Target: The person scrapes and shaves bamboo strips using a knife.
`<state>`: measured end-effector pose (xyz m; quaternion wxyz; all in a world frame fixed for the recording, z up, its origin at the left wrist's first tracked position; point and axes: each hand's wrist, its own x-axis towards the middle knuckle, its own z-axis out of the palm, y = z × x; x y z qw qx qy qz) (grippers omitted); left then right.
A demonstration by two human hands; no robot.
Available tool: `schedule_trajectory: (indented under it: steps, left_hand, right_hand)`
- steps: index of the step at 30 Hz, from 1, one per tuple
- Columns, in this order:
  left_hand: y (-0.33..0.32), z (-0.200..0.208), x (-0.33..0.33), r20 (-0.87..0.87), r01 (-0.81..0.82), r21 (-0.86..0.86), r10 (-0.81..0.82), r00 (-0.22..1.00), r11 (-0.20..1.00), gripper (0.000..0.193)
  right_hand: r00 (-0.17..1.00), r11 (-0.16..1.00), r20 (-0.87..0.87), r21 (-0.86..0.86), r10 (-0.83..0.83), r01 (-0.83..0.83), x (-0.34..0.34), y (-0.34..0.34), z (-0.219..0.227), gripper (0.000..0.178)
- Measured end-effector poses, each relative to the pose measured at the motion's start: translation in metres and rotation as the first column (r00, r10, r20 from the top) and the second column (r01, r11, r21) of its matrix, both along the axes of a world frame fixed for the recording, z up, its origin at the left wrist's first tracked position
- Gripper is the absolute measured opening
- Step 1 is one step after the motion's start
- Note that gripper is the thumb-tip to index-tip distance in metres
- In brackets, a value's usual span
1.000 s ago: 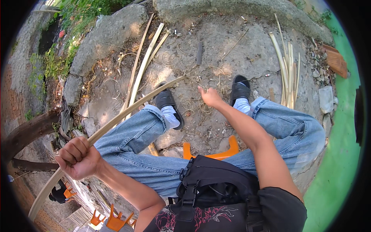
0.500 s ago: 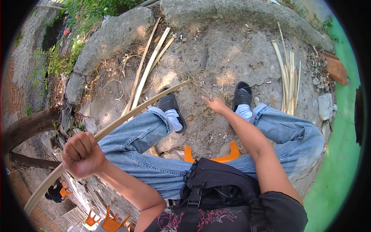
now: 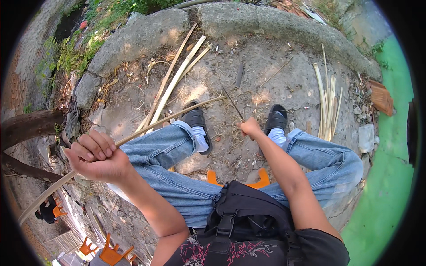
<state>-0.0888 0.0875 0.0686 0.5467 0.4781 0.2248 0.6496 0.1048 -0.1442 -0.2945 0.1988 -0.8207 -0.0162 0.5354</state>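
Note:
A long, thin bamboo strip runs aslant from the lower left to the ground between my feet. My left hand is closed round it beside my left thigh, fingers curled over the top and thumb sticking out. In front of my right shin, my right hand grips a knife; its handle is mostly hidden in the fist. The narrow dark blade points up and left, its tip close to the far end of the strip. I cannot tell whether blade and strip touch.
Pale split strips lie beyond my left foot, and another bundle lies beyond my right. Curly shavings litter the ground. A concrete kerb curves across the far side. Part of an orange stool shows beneath me. Someone sits far left.
The knife blade now shows clearly, angled toward the strip's end. My left hand has turned and its fingers have loosened slightly. The strip is tilted a little flatter.

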Motion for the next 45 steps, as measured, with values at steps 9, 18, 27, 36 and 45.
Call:
schedule_trajectory:
  steps: [9, 18, 27, 36, 45]
  left_hand:
    - [-0.003, 0.001, 0.003, -0.046, -0.235, -0.083, 0.232, 0.972, 0.968, 0.044]
    - [-0.005, 0.001, 0.004, -0.049, -0.302, -0.114, 0.298, 0.953, 0.946, 0.042]
    - [-0.003, 0.0, 0.005, -0.051, -0.359, -0.137, 0.355, 0.933, 0.923, 0.041]
    - [-0.002, 0.0, 0.007, -0.088, -0.43, -0.13, 0.422, 0.902, 0.893, 0.041]
    - [0.002, -0.005, 0.011, -0.123, -0.464, -0.122, 0.451, 0.884, 0.877, 0.041]
  right_hand:
    - [0.945, 0.99, 0.326, 0.13, 0.009, -0.054, -0.041, 0.005, 0.013, 0.05]
    - [0.926, 0.997, 0.377, 0.079, -0.023, -0.008, -0.067, -0.003, 0.02, 0.039]
    - [0.907, 0.976, 0.418, 0.213, -0.057, -0.036, -0.073, -0.011, 0.007, 0.038]
    - [0.934, 0.964, 0.329, 0.262, -0.135, 0.047, -0.072, -0.013, -0.011, 0.034]
    - [0.937, 0.984, 0.332, 0.172, -0.106, 0.05, -0.058, -0.006, -0.009, 0.037]
